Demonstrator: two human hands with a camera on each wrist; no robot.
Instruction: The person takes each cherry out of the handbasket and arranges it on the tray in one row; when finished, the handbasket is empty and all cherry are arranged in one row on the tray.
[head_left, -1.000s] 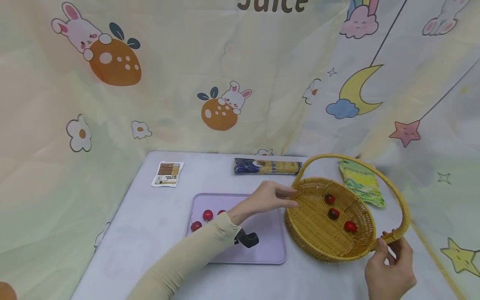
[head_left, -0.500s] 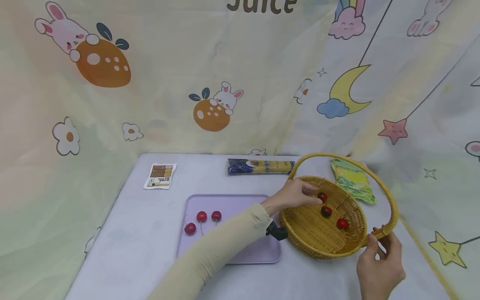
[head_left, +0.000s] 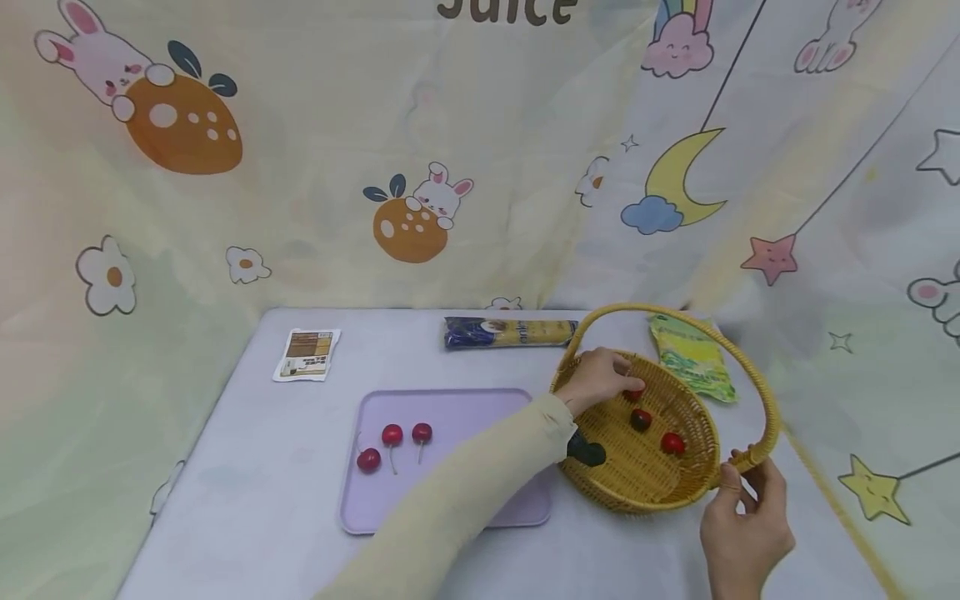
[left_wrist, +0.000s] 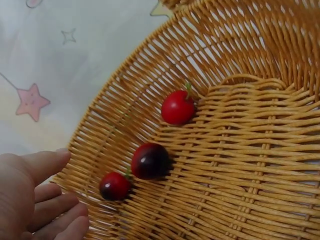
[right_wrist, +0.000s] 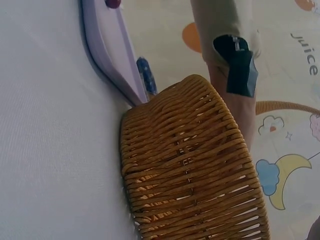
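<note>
A woven basket [head_left: 633,471] with a tall handle leans up on its right side. My right hand [head_left: 746,529] grips it at the rim, where the handle joins. Inside lie a far cherry tomato [left_wrist: 114,186], a dark red middle one [left_wrist: 150,161] and a bright red one [left_wrist: 179,107] with a green stalk. My left hand [head_left: 597,379] reaches over the left rim, its fingertips overlapping the far tomato in the head view. In the left wrist view the fingers of this hand [left_wrist: 50,167] are loosely spread, a small gap from that tomato.
A lilac tray [head_left: 450,400] left of the basket bears red cherries [head_left: 392,435] with stems, partly under my left sleeve [head_left: 480,492]. Behind are a blue-and-yellow packet [head_left: 510,332], a green-yellow bag [head_left: 693,357] and, far left, a small white sachet [head_left: 307,355].
My left hand has moved right from the basket's left rim into the basket, down to the far tomato. My right hand keeps its grip. The whole head view has shifted slightly.
</note>
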